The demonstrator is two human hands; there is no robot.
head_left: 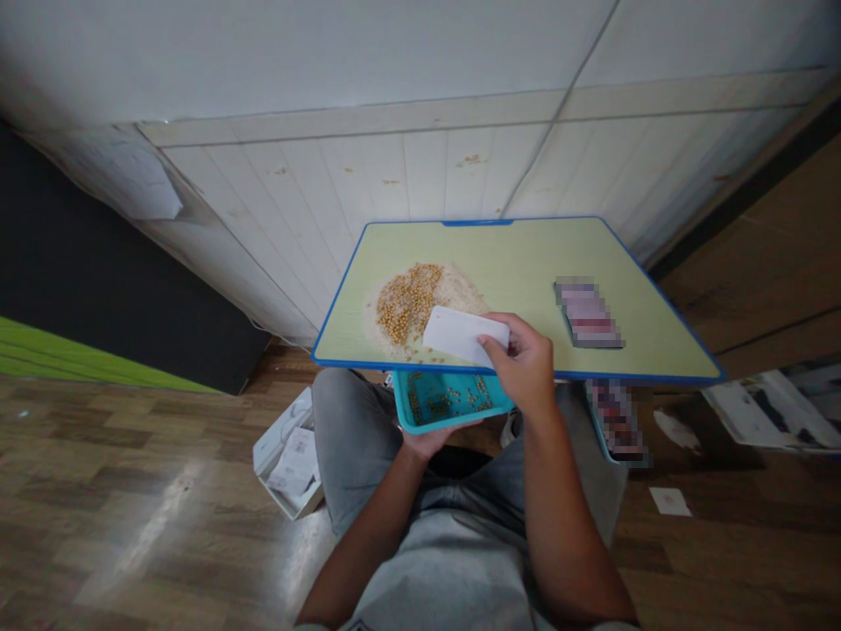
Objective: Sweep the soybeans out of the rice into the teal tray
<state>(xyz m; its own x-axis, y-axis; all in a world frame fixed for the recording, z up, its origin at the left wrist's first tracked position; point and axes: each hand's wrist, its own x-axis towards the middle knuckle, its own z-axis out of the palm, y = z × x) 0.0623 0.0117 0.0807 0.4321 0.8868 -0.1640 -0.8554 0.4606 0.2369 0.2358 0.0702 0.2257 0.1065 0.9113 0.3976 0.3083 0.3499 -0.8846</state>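
Note:
My right hand [526, 355] grips a flat white plastic card [463, 335], thumb on top, over the front part of the yellow-green tabletop [526, 254]. Beside the card's left end lies a heap of round yellow soybeans [404, 307], spread over a pale grainy layer that looks like rice [460, 285]. Below the table's front edge, my left hand [424, 441] supports a teal plastic tray [453, 421] from underneath, its fingers mostly hidden. Scattered soybeans sit inside the tray, and the table edge covers its far side.
A phone-like slab [588, 313], its face pixelated, lies on the table's right side. Another pixelated one [616, 421] rests by my right thigh. An open white box [289, 460] with papers stands on the floor at left. The panelled wall [368, 180] rises behind the table.

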